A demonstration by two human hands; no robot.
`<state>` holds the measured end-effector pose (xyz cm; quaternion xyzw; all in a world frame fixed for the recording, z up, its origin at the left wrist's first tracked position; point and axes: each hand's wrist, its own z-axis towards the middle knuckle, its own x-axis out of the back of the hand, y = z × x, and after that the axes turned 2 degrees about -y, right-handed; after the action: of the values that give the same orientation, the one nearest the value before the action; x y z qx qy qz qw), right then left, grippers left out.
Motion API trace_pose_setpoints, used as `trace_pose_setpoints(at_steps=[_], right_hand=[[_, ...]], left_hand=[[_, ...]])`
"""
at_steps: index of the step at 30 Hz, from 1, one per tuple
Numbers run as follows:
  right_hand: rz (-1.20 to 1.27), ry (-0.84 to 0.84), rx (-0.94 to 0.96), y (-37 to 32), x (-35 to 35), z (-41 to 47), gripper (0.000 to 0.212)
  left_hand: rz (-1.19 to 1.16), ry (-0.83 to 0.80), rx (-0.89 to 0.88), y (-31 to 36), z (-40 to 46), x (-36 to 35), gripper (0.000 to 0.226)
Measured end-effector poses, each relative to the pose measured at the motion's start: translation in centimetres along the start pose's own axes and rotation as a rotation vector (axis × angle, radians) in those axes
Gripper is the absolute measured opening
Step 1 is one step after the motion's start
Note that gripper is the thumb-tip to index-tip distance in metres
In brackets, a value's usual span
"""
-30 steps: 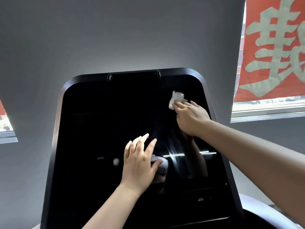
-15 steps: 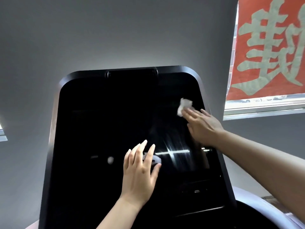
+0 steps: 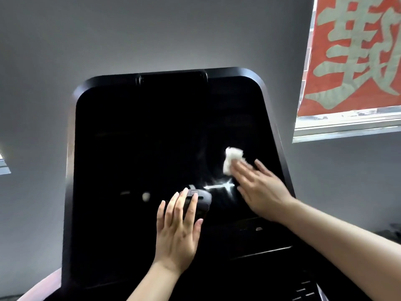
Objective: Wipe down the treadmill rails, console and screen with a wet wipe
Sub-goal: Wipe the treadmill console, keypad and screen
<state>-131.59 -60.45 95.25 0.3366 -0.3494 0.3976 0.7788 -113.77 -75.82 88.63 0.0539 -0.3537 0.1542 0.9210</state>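
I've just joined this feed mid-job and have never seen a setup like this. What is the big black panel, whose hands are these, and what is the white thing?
The picture comes from a camera worn on a person's head, looking up along their arms. The black panel is the treadmill screen, switched off and reflecting light. The right hand presses a crumpled white wet wipe against the glass with straight fingers, wiping it. The left hand lies flat on the screen, holding nothing. The red banner hangs at a window behind.

red banner [image 3: 355,61] — large pale Chinese character, cropped, possibly 勤
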Motion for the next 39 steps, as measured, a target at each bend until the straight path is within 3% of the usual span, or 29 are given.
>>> trace_pose_setpoints(at_steps=[2,5,9,11,14,18,21,23,26,29,32,35,39], right_hand=[[0.100,-0.004,-0.189,0.6,1.0,2.3,0.052],[0.229,0.016,-0.277,-3.3,0.3,3.7,0.047],[0.157,-0.094,0.040,-7.5,-1.7,-4.0,0.050],[0.104,-0.147,0.071,-6.0,-1.8,-6.3,0.052],[-0.002,-0.078,-0.133,-2.8,-0.7,-4.1,0.056],[0.141,-0.064,-0.332,-4.7,-0.3,0.3,0.056],[0.108,-0.086,-0.102,-7.5,-1.7,-3.7,0.058],[0.015,-0.197,-0.013,-5.8,-1.9,-6.4,0.056],[-0.072,-0.070,-0.231,-1.1,-1.1,-5.1,0.058],[0.092,-0.091,-0.437,-1.8,-0.5,-1.6,0.057],[0.131,-0.084,-0.234,-7.2,-1.2,-3.6,0.057],[0.015,-0.210,-0.019,-6.8,-1.9,-8.8,0.056],[-0.082,-0.134,-0.321,-1.3,-0.7,-6.9,0.066]], left_hand=[[0.001,-0.016,0.000,-0.2,-0.5,0.2,0.052],[-0.004,-0.023,0.024,-0.1,-0.9,0.3,0.053],[-0.018,-0.028,0.031,0.3,-1.2,0.3,0.053],[-0.028,-0.048,0.014,0.4,-1.6,0.3,0.054],[0.006,-0.087,-0.104,0.7,-2.8,-0.4,0.056],[0.055,-0.125,-0.227,1.4,-4.6,-1.9,0.069],[0.046,-0.123,-0.215,1.8,-5.2,-2.2,0.060],[0.045,-0.151,-0.221,1.7,-5.5,-2.2,0.060],[0.063,-0.183,-0.242,1.4,-5.9,-2.4,0.062],[0.080,-0.194,-0.216,1.4,-6.0,-2.4,0.064],[0.071,-0.189,-0.180,1.6,-5.9,-2.5,0.066],[0.079,-0.189,-0.172,1.8,-5.9,-2.5,0.066],[0.088,-0.186,-0.178,1.9,-6.2,-2.6,0.065]])
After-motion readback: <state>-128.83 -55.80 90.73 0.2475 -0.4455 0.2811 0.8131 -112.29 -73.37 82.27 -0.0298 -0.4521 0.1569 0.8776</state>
